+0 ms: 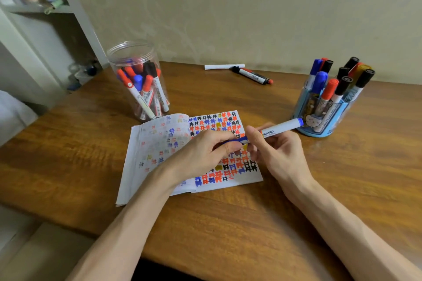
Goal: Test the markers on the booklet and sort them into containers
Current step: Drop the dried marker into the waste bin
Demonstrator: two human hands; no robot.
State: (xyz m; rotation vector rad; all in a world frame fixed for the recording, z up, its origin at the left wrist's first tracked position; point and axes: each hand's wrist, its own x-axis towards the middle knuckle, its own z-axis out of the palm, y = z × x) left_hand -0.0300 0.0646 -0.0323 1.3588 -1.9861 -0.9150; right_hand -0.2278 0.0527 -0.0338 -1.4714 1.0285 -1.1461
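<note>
An open booklet (159, 150) lies on the wooden table, its right page covered in red, blue, black and yellow test marks. Above that page my right hand (276, 150) grips a white marker with a blue end (283, 126). My left hand (205, 155) pinches the marker's blue cap (235, 140) at the marker's front end. A clear plastic jar (139, 80) at the back left holds several markers. A blue holder (324, 107) at the right holds several more, standing upright.
Two loose markers (252, 75) and a white paper strip (223, 66) lie near the back edge by the wall. A white shelf unit (45, 18) stands at the left beyond the table's edge.
</note>
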